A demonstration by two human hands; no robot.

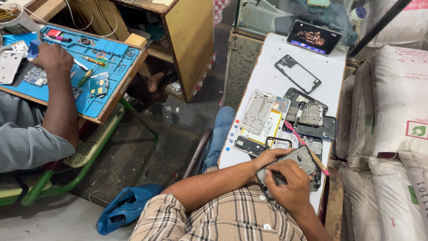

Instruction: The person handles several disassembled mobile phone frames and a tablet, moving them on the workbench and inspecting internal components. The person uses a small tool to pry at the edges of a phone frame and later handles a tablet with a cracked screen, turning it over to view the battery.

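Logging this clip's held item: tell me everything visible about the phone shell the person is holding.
The phone shell is a dark grey, plastic-looking rear housing, opened side up, with a corner camera cutout and no screen or board visible. It tilts over the near end of the white table, above other dismantled phone parts. The left hand cradles its left edge from beneath; the right hand covers its lower end, pressing a small dark tool, mostly hidden, into it. A pink-handled tool lies just behind.
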